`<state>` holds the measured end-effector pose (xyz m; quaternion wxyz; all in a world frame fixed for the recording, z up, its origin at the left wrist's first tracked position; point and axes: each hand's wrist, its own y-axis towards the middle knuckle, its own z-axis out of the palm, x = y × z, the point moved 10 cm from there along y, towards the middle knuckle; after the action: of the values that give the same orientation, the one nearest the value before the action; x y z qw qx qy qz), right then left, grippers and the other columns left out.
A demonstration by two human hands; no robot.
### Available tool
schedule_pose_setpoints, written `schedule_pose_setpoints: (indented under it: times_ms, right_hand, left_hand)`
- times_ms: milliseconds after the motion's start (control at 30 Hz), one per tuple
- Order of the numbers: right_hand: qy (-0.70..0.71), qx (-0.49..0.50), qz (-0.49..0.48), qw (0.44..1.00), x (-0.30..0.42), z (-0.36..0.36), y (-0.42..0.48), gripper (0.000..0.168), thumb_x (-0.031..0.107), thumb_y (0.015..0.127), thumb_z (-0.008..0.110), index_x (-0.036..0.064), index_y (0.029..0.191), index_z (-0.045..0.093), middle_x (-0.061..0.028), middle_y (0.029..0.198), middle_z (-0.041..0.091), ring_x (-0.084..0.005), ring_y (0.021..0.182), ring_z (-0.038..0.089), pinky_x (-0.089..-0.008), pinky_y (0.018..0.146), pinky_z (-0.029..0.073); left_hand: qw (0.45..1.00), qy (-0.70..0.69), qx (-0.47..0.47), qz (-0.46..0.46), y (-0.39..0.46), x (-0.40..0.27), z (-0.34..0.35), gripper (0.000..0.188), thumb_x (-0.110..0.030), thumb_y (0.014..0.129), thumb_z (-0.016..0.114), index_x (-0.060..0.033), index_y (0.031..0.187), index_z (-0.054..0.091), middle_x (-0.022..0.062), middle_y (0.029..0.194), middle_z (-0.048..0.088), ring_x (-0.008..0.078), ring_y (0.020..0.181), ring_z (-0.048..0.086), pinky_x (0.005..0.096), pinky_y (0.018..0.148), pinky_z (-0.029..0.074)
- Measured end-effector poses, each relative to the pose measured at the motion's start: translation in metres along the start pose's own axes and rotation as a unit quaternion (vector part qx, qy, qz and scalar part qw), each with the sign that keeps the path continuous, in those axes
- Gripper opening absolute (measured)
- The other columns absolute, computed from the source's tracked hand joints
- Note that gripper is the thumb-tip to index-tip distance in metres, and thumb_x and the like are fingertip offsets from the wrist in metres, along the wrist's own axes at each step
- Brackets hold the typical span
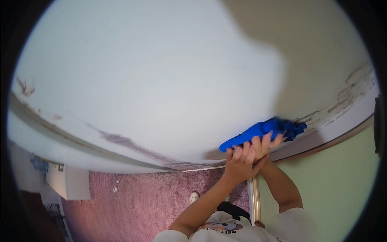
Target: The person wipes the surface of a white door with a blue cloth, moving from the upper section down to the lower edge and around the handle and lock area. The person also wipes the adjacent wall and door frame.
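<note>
A bunched blue cloth point(260, 130) is pressed against a large white panel point(163, 78), low on its right side. My right hand point(266, 145) has its fingers spread over the lower edge of the cloth. Just left of it and overlapping it, my left hand point(239, 161) grips the cloth's bottom edge with curled fingers. Purple-grey smears point(136, 146) run along the panel's lower border, left of my hands. More dark streaks point(344, 93) mark its right side, beyond the cloth. The face of the panel behind the cloth is hidden.
A pale green wall point(326, 175) with gold trim point(255, 196) is at the right. Below lies a purple-pink carpet point(136, 205) with small white scraps point(115, 189). A white cabinet point(75, 184) and a blue water jug point(40, 163) stand at the left. A dark object point(378, 125) shows at the right rim.
</note>
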<state>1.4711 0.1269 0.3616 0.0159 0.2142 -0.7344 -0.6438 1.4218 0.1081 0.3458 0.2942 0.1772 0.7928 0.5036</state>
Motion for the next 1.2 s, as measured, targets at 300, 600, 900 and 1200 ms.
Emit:
schedule_pose_setpoints:
  times_ms: [300, 600, 900, 1200]
  right_hand:
    - [0.045, 0.113, 0.075, 0.99, 0.098, 0.027, 0.049, 0.049, 0.053, 0.08, 0.048, 0.013, 0.108, 0.053, -0.0208, 0.128, 0.033, -0.042, 0.125, 0.023, -0.0692, 0.09, 0.01]
    - [0.158, 0.119, -0.006, 0.98, 0.251, 0.054, 0.097, 0.043, 0.045, 0.082, 0.047, 0.023, 0.118, 0.047, -0.0056, 0.134, 0.032, -0.0283, 0.126, 0.025, -0.0624, 0.093, 0.012]
    - [0.204, 0.279, -0.144, 0.927, 0.27, 0.077, 0.055, 0.045, 0.038, 0.084, 0.046, 0.033, 0.128, 0.041, 0.0096, 0.14, 0.031, -0.0145, 0.128, 0.027, -0.0557, 0.096, 0.013]
    - [0.139, 0.073, 0.03, 0.987, 0.126, 0.031, 0.036, 0.044, 0.041, 0.079, 0.053, 0.038, 0.123, 0.05, 0.0165, 0.127, 0.047, -0.0106, 0.124, 0.031, -0.0524, 0.098, 0.006]
  left_hand:
    - [0.961, 0.266, 0.069, 0.013, -0.005, 0.079, -0.044, 0.065, -0.049, 0.077, 0.053, -0.0018, 0.121, 0.042, 0.0234, 0.1, 0.049, 0.0384, 0.078, 0.048, 0.0501, 0.066, 0.034]
    - [0.976, 0.131, -0.138, -0.103, -0.007, 0.179, -0.184, 0.076, -0.051, 0.086, 0.032, -0.0052, 0.14, 0.004, 0.0251, 0.142, 0.01, 0.0478, 0.129, 0.013, 0.0573, 0.103, 0.015]
    - [0.986, 0.0, 0.013, -0.165, -0.029, 0.185, -0.166, 0.098, -0.045, 0.08, 0.05, 0.0083, 0.135, -0.011, 0.0349, 0.139, -0.006, 0.0489, 0.13, 0.001, 0.0557, 0.104, 0.006]
    - [0.99, -0.016, 0.094, -0.107, -0.046, 0.109, -0.063, 0.1, -0.032, 0.077, 0.062, 0.0103, 0.134, -0.009, 0.0366, 0.138, 0.0, 0.05, 0.129, 0.002, 0.0591, 0.101, 0.002]
